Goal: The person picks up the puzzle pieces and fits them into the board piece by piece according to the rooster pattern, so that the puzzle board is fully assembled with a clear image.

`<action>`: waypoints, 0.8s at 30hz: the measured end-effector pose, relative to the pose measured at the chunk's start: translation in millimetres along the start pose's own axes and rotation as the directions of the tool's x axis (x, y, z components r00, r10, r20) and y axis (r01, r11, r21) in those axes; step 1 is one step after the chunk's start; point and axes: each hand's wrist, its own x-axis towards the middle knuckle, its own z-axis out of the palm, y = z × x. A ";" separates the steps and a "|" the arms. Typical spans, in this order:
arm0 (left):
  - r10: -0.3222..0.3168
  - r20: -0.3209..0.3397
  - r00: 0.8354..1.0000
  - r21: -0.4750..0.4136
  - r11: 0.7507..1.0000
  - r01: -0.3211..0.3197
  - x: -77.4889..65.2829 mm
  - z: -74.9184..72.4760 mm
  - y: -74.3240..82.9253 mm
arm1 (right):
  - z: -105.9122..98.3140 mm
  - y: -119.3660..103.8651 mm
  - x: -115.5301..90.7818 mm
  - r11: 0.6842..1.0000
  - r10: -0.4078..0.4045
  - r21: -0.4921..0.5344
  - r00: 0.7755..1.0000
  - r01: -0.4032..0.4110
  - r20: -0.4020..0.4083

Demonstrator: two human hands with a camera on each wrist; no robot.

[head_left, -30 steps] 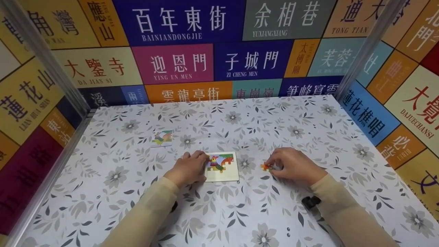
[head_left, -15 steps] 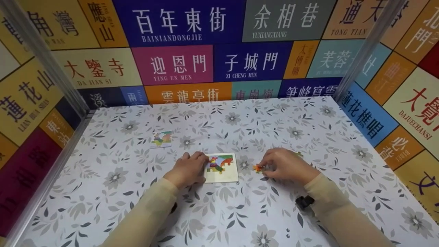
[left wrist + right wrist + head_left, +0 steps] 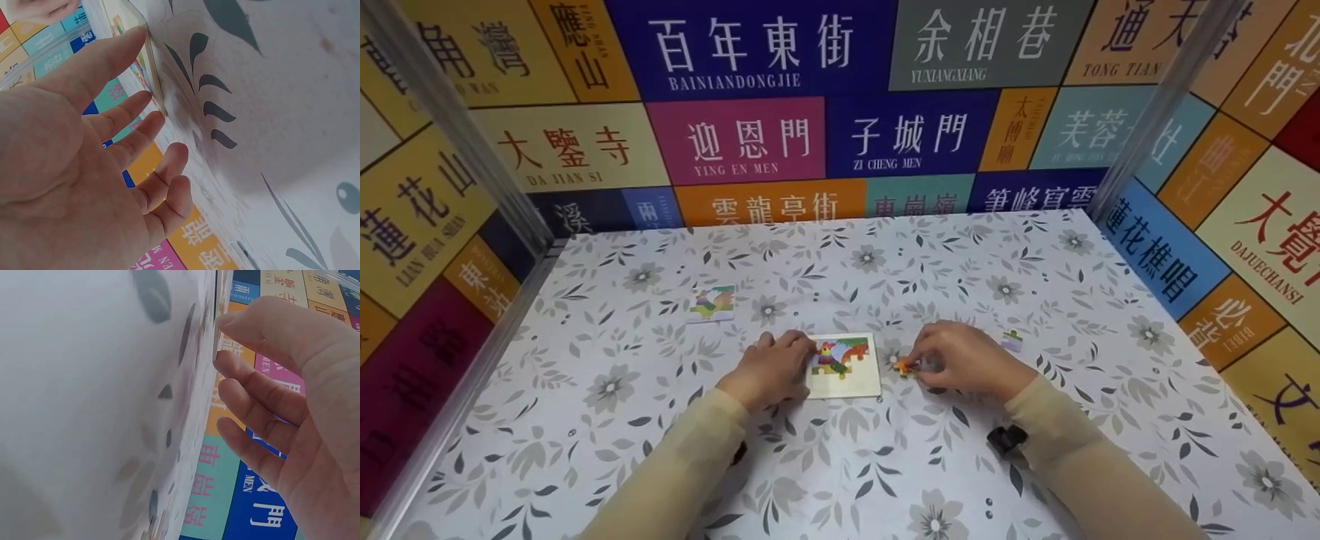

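Observation:
A small puzzle tray [image 3: 864,384] lies flat mid-table, its upper part filled with joined pieces showing a colourful rooster [image 3: 834,357]. My left hand [image 3: 772,367] rests against the tray's left side. In the left wrist view, its thumb and fingertips meet the rim of the tray [image 3: 151,64], with the other fingers loosely bent. To the tray's right, my right hand [image 3: 967,356] pinches an orange puzzle piece [image 3: 903,367] between thumb and fingers, low over the tablecloth. The thumb and index finger mostly hide that piece in the right wrist view.
Another puzzle piece [image 3: 1012,340], purple and green, lies beyond my right hand. A small rooster picture card [image 3: 711,303] sits at the back left. The floral tablecloth [image 3: 840,262] reaches panels printed with Chinese characters [image 3: 750,139] behind and at the sides.
My right hand has slid left with the orange puzzle piece, closer to the tray. The purple and green piece has come into sight behind it. The left hand has stayed put.

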 end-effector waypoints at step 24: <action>-0.019 0.009 1.000 0.012 1.000 0.019 1.5 0.9 -0.9 | 11.0 -13.9 23.5 0.997 -0.068 0.022 0.998 0.068 -0.013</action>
